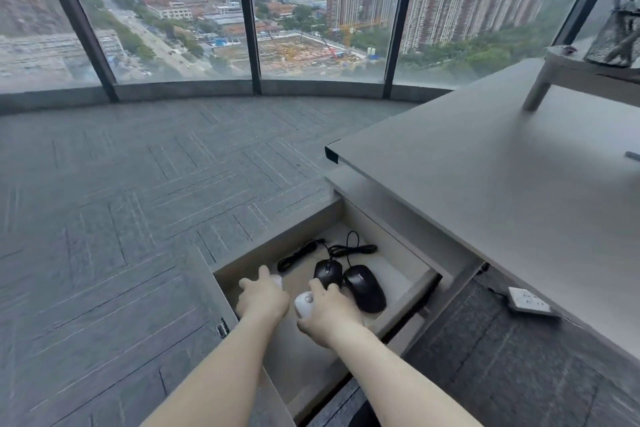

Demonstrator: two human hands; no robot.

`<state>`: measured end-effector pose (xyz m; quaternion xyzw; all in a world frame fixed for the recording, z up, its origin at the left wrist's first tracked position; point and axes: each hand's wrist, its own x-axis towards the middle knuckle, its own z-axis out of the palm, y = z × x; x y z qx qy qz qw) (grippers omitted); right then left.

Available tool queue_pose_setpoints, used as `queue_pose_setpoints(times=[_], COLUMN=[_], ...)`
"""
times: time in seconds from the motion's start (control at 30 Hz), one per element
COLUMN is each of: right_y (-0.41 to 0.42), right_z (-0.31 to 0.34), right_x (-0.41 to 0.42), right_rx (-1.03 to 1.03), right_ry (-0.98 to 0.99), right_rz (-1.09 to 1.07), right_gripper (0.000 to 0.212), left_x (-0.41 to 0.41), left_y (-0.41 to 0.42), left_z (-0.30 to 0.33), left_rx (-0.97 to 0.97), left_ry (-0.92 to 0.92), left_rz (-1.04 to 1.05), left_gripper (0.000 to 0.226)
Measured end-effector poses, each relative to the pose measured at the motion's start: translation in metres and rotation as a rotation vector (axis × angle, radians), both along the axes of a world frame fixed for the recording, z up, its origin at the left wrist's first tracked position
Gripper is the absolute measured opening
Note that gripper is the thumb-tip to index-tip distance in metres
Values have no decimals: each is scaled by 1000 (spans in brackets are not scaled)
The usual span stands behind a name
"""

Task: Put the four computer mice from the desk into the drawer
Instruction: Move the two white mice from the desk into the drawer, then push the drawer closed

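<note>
— What is the biggest thing in front of you?

— The wide pale grey desk top [485,191] at my right side. Under its edge, the light wooden drawer [408,255] is pulled out over the grey carpet floor [138,201], and both my arms reach down into it.

— Where are the mice?

— Two black wired computer mice lie inside the drawer side by side, almost touching: the larger one [365,288] at the right, the smaller one [327,272] at its left. Their black cables [325,251] lie coiled behind them, toward the back of the drawer. There is a small mark on the larger mouse, but I cannot read it.

— And your hands?

— My right hand [330,317] is closed around a white rounded mouse [304,304], low inside the drawer, just beside the smaller black mouse. My left hand [264,298] is near it, not touching it, with the palm down over another white object [277,280]. Only a small white part shows past my fingers, so I cannot tell if I grip it or only cover it.

— Anything else?

— A white power strip [530,302] lies on the floor under the desk. I see no writing that I can read on it.
</note>
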<state>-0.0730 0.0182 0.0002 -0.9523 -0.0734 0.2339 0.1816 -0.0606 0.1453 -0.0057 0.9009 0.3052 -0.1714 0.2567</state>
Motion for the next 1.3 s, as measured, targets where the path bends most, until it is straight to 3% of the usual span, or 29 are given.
queue_pose_setpoints(times=[0.27,0.4,0.47,0.57,0.7,0.9,1.0,1.1,1.2,1.3], right_y=[20,18,14,10,-1,-22,-31,-38,-40,-43], right_z=[-29,-34,-35,-23,18,51,44,27,7,-8], right_x=[4,3,-1,-7,-22,-86,-122,-153,-175,-181], right_rx=[-165,-215,-246,-205,-46,258,357,384,329,315], right_ry=[-62,-71,-67,-88,-232,-270,-296,-288,-314,-324], right_rz=[78,91,93,65,41,26,36,52,40,-46], right_gripper=[48,52,58,53,37,42,53,83,92,92], left_x=[20,23,23,21,8,-57,-93,-117,-130,-138], left_y=[0,3,4,6,12,23,27,28,28,19], left_z=[-25,-25,-16,6,42,53,43,29,12,-1], left_rx=[57,62,43,67,74,58,36,-158,-303,-410], left_ry=[182,235,187,38,-250,-591,-637,-591,-544,-575], left_rz=[-112,-142,-78,-117,-194,-152,-49,136,209,198], left_gripper=[57,73,75,58,47,39,46,49,24,20])
